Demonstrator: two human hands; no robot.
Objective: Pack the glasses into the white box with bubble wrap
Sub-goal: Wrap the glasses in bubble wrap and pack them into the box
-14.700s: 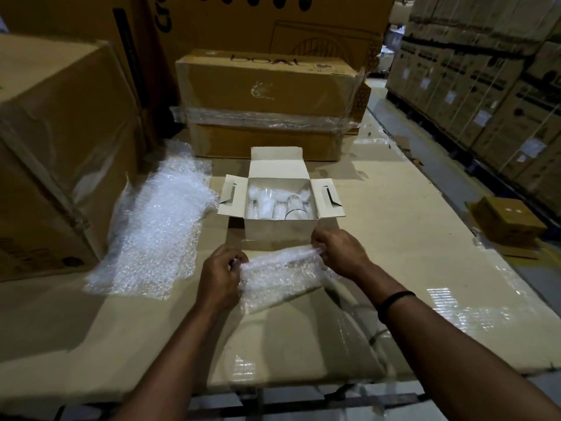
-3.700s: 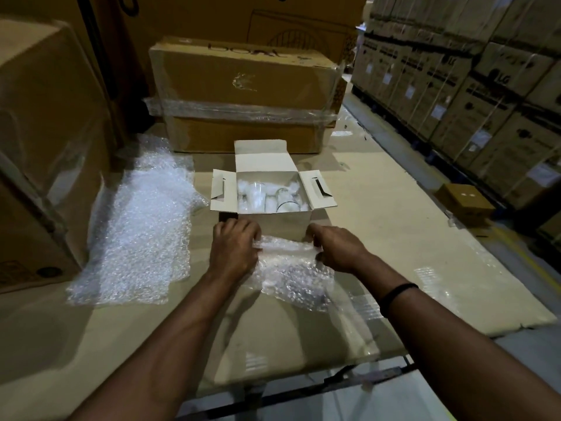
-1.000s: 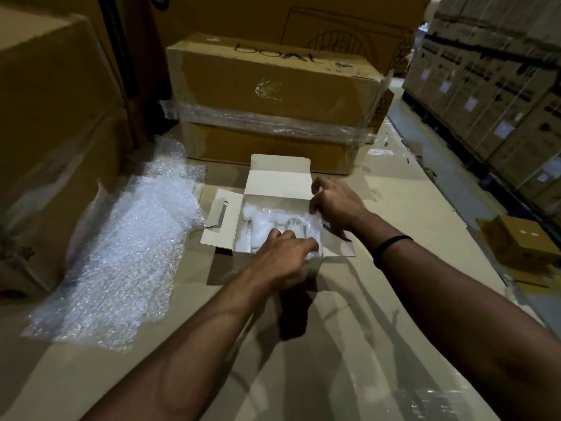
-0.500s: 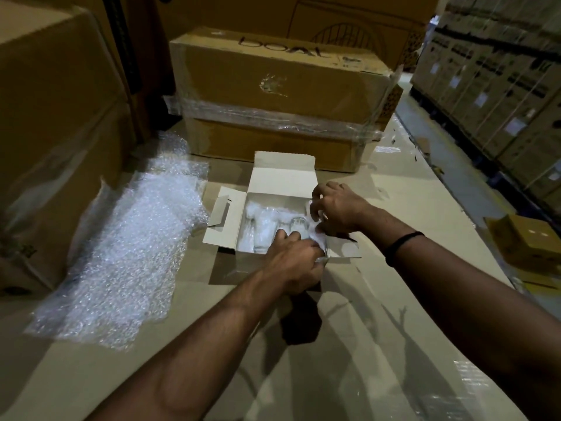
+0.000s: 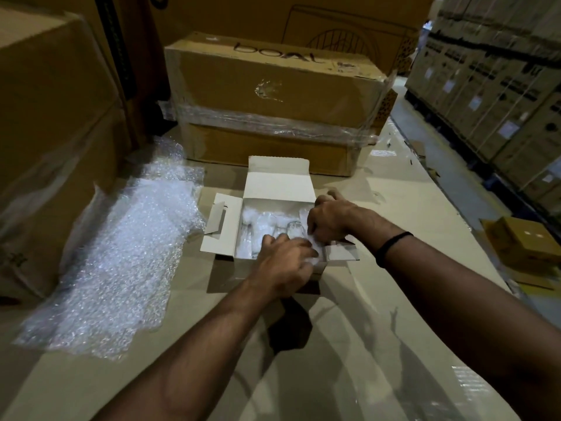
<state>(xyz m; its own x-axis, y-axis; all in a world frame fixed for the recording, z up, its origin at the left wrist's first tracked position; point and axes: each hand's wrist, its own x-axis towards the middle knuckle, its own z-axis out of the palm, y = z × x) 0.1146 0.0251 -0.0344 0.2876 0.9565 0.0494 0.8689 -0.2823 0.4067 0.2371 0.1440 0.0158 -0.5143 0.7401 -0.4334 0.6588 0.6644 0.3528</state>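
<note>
Wrapped glass (image 5: 315, 259) pinched between left grip (image 5: 285, 265), right grip (image 5: 329, 221)

Box (image 5: 279, 183) before carton (image 5: 273, 86), bubble wrap sheet (image 5: 121, 253) to its left, glasses (image 5: 267, 223) inside, wrapped bundle (image 5: 316, 259) seemingly rightmost.

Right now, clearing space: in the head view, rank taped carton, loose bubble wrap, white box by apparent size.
Tied: taped carton and loose bubble wrap, alike; wrap nearer, so unranked.
Smallest: white box.

Head-worn view, angled forward and down, close over hands (image 5: 303, 238)
</note>
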